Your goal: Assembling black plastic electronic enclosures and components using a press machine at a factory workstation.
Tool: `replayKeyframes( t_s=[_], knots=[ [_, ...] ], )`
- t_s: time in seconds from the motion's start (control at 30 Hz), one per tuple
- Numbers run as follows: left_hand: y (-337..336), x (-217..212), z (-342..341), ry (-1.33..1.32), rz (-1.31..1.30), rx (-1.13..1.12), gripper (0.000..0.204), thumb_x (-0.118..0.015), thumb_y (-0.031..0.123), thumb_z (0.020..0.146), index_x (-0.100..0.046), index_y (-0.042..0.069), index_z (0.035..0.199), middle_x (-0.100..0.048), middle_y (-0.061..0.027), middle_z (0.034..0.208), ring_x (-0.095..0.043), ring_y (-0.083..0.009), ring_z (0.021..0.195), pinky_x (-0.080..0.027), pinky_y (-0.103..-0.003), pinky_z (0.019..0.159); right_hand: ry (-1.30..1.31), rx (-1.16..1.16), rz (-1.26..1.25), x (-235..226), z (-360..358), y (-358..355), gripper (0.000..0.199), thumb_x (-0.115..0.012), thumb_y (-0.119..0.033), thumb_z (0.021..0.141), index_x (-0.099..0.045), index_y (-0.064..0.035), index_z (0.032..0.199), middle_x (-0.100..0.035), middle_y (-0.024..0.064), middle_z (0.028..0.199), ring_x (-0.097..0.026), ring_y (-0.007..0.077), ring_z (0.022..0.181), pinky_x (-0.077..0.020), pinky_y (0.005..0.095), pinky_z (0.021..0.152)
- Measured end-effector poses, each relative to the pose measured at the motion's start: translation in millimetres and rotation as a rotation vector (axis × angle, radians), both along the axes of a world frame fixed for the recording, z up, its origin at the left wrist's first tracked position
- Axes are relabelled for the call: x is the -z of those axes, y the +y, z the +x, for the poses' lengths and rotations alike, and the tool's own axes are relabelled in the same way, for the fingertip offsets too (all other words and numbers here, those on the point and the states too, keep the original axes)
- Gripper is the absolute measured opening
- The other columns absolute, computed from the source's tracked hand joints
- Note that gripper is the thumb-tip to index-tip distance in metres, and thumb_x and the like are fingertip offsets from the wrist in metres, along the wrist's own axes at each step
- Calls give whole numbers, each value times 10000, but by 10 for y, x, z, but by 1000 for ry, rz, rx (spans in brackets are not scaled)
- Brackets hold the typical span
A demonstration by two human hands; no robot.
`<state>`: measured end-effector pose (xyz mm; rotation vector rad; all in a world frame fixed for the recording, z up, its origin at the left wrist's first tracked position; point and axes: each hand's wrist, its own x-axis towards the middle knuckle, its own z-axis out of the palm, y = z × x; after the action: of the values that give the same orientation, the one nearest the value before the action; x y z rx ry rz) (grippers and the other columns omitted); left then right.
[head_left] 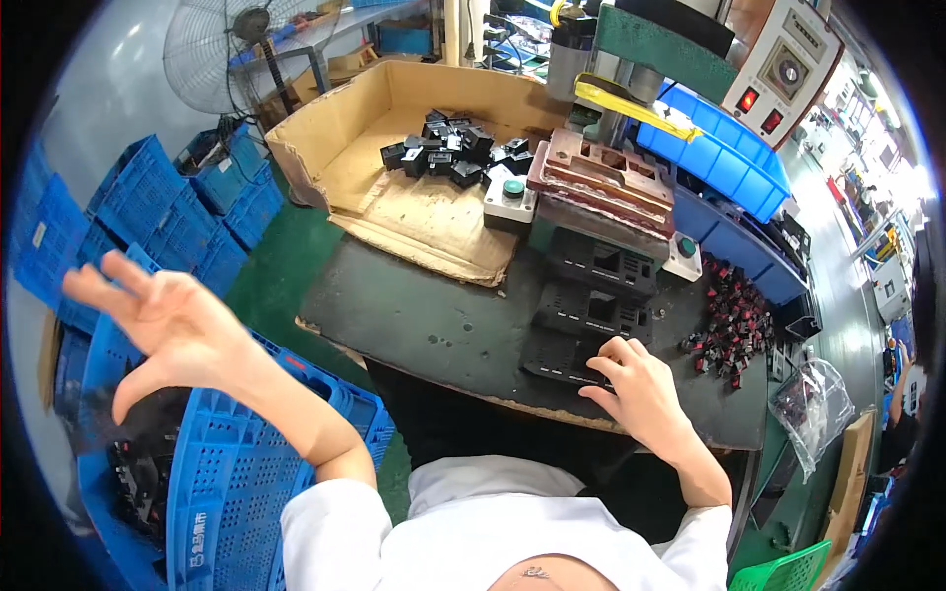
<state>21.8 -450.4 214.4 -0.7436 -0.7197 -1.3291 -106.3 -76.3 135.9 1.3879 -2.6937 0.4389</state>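
Observation:
My left hand [175, 320] is raised over a blue crate [251, 483] at the lower left, its fingers spread and holding nothing. Below it is a dark, motion-smeared shape [99, 419], too blurred to name. My right hand [639, 394] is at the nearest black plastic panel [557, 355], thumb at its front edge and curled fingers over its top. Beyond that lie a second black panel [581, 307] and a third one [591, 261], in a row on the dark worktable [414, 315]. The row reaches toward a press fixture [601, 187].
A cardboard box [384, 212] with small black parts [448, 148] stands at the back. Green buttons [513, 188] flank the fixture. Small red-and-black parts [734, 320] are heaped on the right, near a clear plastic bag [813, 404]. Blue crates [153, 197] stack at left.

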Motion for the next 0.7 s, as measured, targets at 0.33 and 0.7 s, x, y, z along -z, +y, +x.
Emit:
replayKeyframes(
  t_s=[0.33,0.7],
  knots=[
    [14,667,-2199,-1171,-966,-899,342,-494,-66,736,-573,28,1055,-629,-111,883,-587,-284,882,-469,-321,785,-96,-56,-105,-60,-57,-10,150,-687,-113,708,-645,-33,829,-582,47,870,-550,233,802,-479,326,670],
    [-90,1349,-2684,-1518,-1183,-1122,499,-593,123,774,-429,45,1239,-400,-197,1263,-381,-354,1189,-348,-413,985,-4,-29,-542,-561,-556,-168,144,-555,34,802,-617,25,932,-653,135,880,-639,259,784,-492,274,701]
  ],
)
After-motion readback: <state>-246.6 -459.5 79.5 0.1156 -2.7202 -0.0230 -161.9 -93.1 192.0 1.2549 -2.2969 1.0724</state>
